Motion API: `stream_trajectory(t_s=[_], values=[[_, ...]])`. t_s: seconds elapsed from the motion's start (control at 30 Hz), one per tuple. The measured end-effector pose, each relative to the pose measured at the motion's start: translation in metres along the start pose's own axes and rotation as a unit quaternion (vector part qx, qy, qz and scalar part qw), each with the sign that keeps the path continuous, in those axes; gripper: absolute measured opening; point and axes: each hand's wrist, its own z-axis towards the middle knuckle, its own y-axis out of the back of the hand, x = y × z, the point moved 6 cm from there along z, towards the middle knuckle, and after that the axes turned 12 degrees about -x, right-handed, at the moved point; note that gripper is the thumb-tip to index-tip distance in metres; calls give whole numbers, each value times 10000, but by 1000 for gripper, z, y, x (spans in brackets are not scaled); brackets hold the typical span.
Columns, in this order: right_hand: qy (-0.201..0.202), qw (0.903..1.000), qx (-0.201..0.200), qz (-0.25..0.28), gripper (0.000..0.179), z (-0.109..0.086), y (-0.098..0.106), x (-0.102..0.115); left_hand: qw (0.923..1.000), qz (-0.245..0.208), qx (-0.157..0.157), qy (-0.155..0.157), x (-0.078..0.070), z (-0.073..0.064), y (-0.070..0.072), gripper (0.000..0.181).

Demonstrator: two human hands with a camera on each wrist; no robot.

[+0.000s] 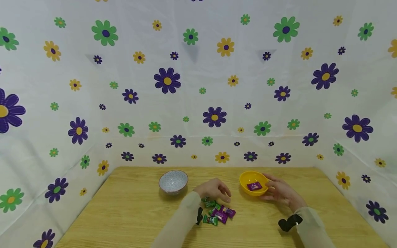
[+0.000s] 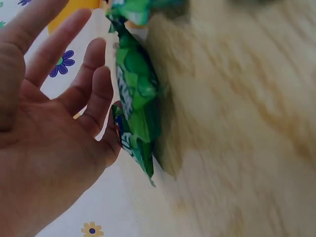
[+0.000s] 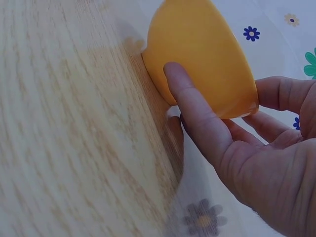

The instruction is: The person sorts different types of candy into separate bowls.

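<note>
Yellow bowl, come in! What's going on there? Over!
Right hand holds yellow bowl, purple candy inside. Left hand by candy pile. Nothing between left hand and bowl.

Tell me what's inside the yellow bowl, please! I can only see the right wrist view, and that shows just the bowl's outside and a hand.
Observer: From the head view, one purple-wrapped packet lies in the yellow bowl.

Visitor: Oh, nice. And where's the other hand?

Observer: The left hand is beside a loose cluster of green and purple wrapped packets.

Visitor: Is there a second bowl anywhere?

Observer: Yes, a pale bowl with a reddish rim stands on the table, to the left of that hand in the head view.
</note>
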Motion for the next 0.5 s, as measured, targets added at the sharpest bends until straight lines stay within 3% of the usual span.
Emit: stream_trajectory(t_s=[0.5], values=[[58,10000,-27,-50,63,0,-1,0,9959,359,809,-196,-2,-7,-9,14]])
